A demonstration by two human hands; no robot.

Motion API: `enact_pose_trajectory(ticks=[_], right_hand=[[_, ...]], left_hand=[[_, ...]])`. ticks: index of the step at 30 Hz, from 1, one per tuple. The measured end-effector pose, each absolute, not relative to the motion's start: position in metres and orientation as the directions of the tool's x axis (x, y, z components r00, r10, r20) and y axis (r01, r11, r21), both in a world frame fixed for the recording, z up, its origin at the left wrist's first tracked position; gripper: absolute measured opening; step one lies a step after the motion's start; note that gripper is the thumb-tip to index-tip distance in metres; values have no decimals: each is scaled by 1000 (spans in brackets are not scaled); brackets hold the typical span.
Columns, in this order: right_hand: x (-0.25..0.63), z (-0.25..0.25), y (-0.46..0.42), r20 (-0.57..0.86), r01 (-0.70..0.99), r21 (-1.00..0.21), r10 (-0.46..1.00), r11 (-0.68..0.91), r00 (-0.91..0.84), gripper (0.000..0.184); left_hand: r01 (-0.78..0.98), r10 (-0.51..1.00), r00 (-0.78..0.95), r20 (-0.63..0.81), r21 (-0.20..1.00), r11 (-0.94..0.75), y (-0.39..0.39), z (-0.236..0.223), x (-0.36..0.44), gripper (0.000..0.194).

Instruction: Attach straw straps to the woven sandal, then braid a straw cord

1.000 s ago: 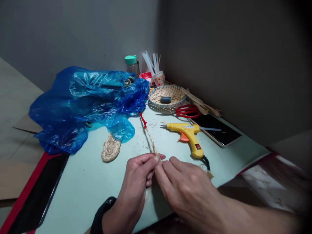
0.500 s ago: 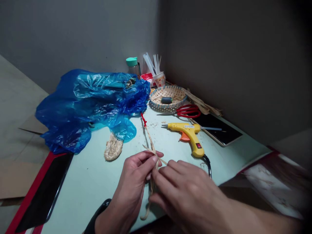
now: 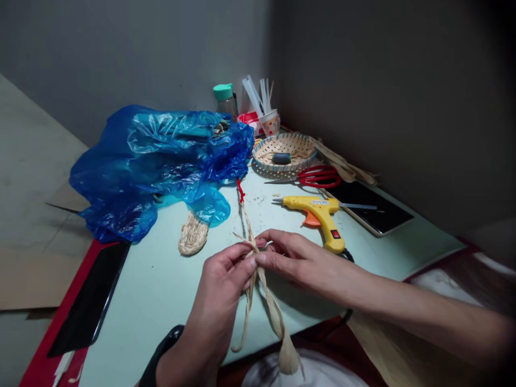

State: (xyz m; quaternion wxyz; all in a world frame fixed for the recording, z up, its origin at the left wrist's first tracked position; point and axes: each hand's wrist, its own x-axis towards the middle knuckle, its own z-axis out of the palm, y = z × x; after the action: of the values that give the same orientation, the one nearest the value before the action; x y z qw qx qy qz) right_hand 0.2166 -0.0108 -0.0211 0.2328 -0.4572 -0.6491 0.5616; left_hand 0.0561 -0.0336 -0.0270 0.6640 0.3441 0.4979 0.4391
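Between my two hands runs a braid of pale dried husk strips [image 3: 249, 228], its far end tied with red cord [image 3: 241, 191] near the blue bag. My left hand [image 3: 226, 274] pinches the braid between thumb and fingers. My right hand [image 3: 288, 255] is closed on the same spot from the other side, thumb and fingertips at the strips. Below the hands, loose strips hang toward me; a wide, crinkled strip [image 3: 276, 317] drops past the table's near edge, and a thinner one curls beside it. The exact crossing of the strips is partly hidden by my fingers.
A yellow glue gun [image 3: 316, 207] lies right of the hands, with red-handled scissors [image 3: 318, 176], a phone [image 3: 366, 207] and a woven basket [image 3: 284, 153] holding a thread spool behind. Left are a blue plastic bag [image 3: 161, 156], a coiled braid [image 3: 192, 234] and a black device [image 3: 91, 301].
My right hand drew back and downward, then returned to meet my left at the braid. The wide strip now hangs out below. The whole view has shifted slightly.
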Motion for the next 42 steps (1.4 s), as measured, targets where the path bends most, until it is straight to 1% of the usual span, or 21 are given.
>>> enact_pose_trajectory(ticks=[4,7,9,11,15,17,19,20,22,25,30,32,35,38,42], right_hand=[[218,-23,-11,-224,283,-954,854,-94,-470,22],[218,-25,-10,-234,228,-964,832,-133,-503,16],[217,-27,-9,-225,199,-970,817,-138,-531,16],[216,-29,-8,-212,184,-974,811,-132,-544,19],[217,-30,-7,-164,212,-975,835,-58,-525,22],[219,-30,-6,-151,219,-975,843,-40,-517,25],[221,-30,-5,-171,198,-977,831,-75,-530,26],[221,-30,-5,-187,180,-978,821,-104,-540,26],[222,-30,-4,-218,143,-976,801,-166,-557,25],[222,-30,-4,-251,109,-967,789,-230,-561,22],[223,-30,-4,-253,95,-965,779,-243,-574,23],[224,-30,-3,-257,99,-964,774,-246,-578,24],[224,-30,-3,-266,109,-962,767,-251,-583,25],[225,-30,-2,-260,118,-964,764,-237,-590,23],[225,-29,-2,-257,136,-966,769,-220,-586,25]], left_hand=[[-200,935,100,-340,914,354,-34,-30,56,27],[-133,951,48,-305,942,309,-34,-29,55,40],[-62,959,33,-282,957,284,-36,-25,54,45],[35,963,32,-268,963,266,-39,-21,52,44],[269,971,9,-238,936,227,-43,-15,47,34],[332,974,9,-225,920,209,-44,-15,44,27],[318,973,35,-230,925,207,-42,-17,41,24],[282,969,57,-240,935,215,-41,-18,40,22],[168,955,115,-275,953,254,-38,-23,38,21],[3,926,203,-320,945,326,-35,-30,36,20],[-99,900,240,-364,913,395,-35,-33,35,19],[-77,892,252,-374,912,404,-36,-30,36,21],[48,898,242,-366,929,366,-36,-25,37,25],[147,907,247,-341,939,313,-35,-22,36,22],[133,879,272,-392,920,369,-35,-22,34,26]])
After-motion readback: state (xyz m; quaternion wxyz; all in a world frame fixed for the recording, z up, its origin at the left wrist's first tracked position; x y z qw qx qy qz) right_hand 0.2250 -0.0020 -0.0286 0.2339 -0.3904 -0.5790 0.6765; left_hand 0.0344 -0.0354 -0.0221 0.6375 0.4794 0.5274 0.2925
